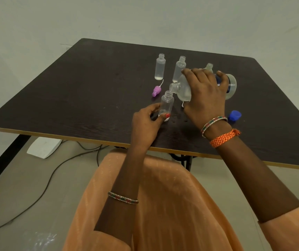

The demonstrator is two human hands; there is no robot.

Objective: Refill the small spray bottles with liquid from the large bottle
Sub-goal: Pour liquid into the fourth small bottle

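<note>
Dark desk [72, 98] carries everything. Right hand [205, 96] wraps large bottle [184, 88], tipped sideways near desk middle, mouth just above open small bottle [166, 105]. Left hand [146, 122] pinches that bottle's base, toward near edge. Three uncapped small bottles [160, 67] stand toward far edge. Blue cap [235, 115] toward right edge. Pink spray top [156, 91] lies left of pour.

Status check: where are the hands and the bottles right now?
Left hand steadies small bottle. Right hand tips big bottle, mouth at its neck. Purple spray top and blue cap lie clear.
</note>
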